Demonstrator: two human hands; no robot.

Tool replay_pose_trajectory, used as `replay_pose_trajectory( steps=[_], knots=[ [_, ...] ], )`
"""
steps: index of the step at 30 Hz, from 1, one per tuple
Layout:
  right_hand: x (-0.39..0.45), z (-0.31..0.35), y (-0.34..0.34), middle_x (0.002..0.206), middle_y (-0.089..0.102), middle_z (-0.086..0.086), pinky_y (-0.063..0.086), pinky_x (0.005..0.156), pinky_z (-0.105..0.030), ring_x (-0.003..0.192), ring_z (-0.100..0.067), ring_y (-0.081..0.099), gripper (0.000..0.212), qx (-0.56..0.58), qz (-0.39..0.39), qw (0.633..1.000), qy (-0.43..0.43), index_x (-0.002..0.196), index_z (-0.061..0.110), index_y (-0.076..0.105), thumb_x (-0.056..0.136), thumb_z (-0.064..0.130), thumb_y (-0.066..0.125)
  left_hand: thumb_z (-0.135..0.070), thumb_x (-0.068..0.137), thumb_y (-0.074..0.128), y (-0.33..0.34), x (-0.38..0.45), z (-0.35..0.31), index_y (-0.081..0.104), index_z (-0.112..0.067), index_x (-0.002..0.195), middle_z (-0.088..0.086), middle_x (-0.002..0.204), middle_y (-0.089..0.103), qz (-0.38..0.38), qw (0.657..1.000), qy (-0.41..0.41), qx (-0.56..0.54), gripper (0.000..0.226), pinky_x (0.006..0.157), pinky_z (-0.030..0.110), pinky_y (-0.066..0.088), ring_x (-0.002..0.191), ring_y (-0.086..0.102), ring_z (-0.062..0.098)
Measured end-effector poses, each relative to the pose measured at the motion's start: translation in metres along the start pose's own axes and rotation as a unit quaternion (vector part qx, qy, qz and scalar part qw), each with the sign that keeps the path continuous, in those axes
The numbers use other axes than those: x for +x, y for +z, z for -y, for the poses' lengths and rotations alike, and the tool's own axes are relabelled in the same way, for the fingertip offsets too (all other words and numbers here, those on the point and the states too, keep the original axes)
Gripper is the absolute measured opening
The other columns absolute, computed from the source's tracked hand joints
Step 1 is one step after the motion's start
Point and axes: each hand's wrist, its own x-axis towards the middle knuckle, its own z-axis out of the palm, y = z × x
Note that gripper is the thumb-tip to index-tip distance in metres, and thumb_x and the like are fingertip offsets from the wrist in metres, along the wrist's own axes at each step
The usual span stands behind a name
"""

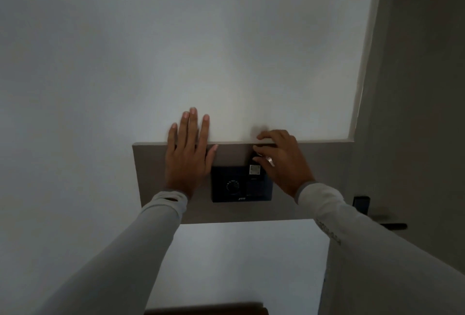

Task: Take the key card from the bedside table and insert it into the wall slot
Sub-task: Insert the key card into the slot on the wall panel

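- At the wall, we stand with both arms raised in pale long sleeves, the room dim around us.
- Our right hand (281, 161) pinches the key card (255, 166) by its upper end, thumb and fingers closed on it, and holds it upright at the right side of the dark wall panel (241, 183).
- The card's lower part looks to be entering the wall slot (255, 180); whether it is fully seated, we cannot tell in this light.
- Our left hand (187, 153) lies flat and spread against the wall, fingers apart, holding nothing, just left of the panel, with the thumb near its upper left corner.
- Progress, as we judge it: the card is off the bedside table, which is not in view, and has been carried to the slot. What remains is to press it home and let go, if that is not already done.
- The card reads as a small, dark, narrow rectangle with 1 pale square patch on its face. Something small and metallic glints beside our right fingers (270, 161), perhaps a ring or a key fob; it is too blurred to name.
- The panel is a dark rectangle set on a grey band (151, 168) across the white wall (151, 50); a round dial (232, 186) with faint markings sits on its left half.
- At far right, a dark door handle (392, 225) shows beyond our right sleeve (352, 239).
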Motion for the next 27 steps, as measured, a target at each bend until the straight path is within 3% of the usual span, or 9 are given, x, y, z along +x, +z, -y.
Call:
replay_pose_trajectory(
  steps=[5, 9, 12, 18, 22, 27],
  knots=[
    [-0.019, 0.004, 0.004, 0.146, 0.053, -0.020, 0.039, 0.109, -0.051, 0.133, -0.037, 0.049, 0.039, -0.111, -0.004, 0.993, -0.045, 0.118, 0.006, 0.066, 0.091, 0.035, 0.063, -0.048, 0.113, 0.028, -0.001, 0.000, -0.001, 0.020, -0.009, 0.167, 0.024, 0.174, 0.019, 0.009, 1.000, -0.001, 0.008, 0.067, 0.128, 0.061, 0.030, 0.161, 0.018, 0.041],
    [-0.031, 0.014, 0.008, 0.162, 0.027, -0.019, 0.022, 0.120, -0.059, 0.151, -0.034, 0.024, 0.083, -0.134, 0.059, 0.989, -0.004, 0.138, 0.008, 0.051, 0.088, 0.074, 0.042, -0.048, 0.113, 0.031, -0.001, 0.000, 0.000, 0.019, -0.009, 0.167, 0.025, 0.174, 0.018, 0.015, 1.000, -0.001, 0.006, 0.068, 0.128, 0.060, 0.030, 0.162, 0.017, 0.040],
    [-0.037, 0.019, 0.012, 0.165, 0.015, -0.021, 0.016, 0.120, -0.064, 0.155, -0.033, 0.010, 0.108, -0.137, 0.100, 0.985, 0.026, 0.147, 0.006, 0.039, 0.077, 0.089, 0.035, -0.048, 0.113, 0.032, -0.002, 0.000, 0.001, 0.021, -0.008, 0.166, 0.025, 0.173, 0.021, 0.016, 1.000, -0.001, 0.007, 0.068, 0.128, 0.060, 0.031, 0.161, 0.019, 0.041],
    [-0.038, 0.025, 0.016, 0.165, 0.010, -0.024, 0.013, 0.120, -0.067, 0.155, -0.035, 0.004, 0.121, -0.139, 0.116, 0.983, 0.038, 0.148, 0.003, 0.036, 0.069, 0.096, 0.033, -0.049, 0.113, 0.027, -0.001, 0.000, 0.000, 0.019, -0.008, 0.167, 0.024, 0.174, 0.019, 0.019, 1.000, -0.002, 0.011, 0.068, 0.128, 0.060, 0.030, 0.162, 0.017, 0.040],
    [-0.041, 0.032, 0.022, 0.165, 0.008, -0.024, 0.011, 0.119, -0.068, 0.155, -0.034, 0.002, 0.121, -0.144, 0.113, 0.982, 0.050, 0.144, 0.004, 0.039, 0.068, 0.097, 0.031, -0.050, 0.113, 0.022, -0.002, -0.001, 0.000, 0.014, -0.010, 0.168, 0.022, 0.175, 0.015, 0.027, 1.000, -0.002, 0.005, 0.068, 0.129, 0.059, 0.028, 0.163, 0.014, 0.038],
    [-0.043, 0.029, 0.022, 0.166, 0.002, -0.024, 0.010, 0.118, -0.071, 0.155, -0.035, -0.003, 0.122, -0.154, 0.132, 0.977, 0.059, 0.151, 0.009, 0.030, 0.068, 0.097, 0.028, -0.052, 0.113, 0.012, -0.002, 0.000, 0.001, 0.014, -0.011, 0.168, 0.023, 0.175, 0.015, 0.036, 0.999, -0.001, -0.002, 0.069, 0.130, 0.060, 0.027, 0.163, 0.014, 0.039]
  ],
)
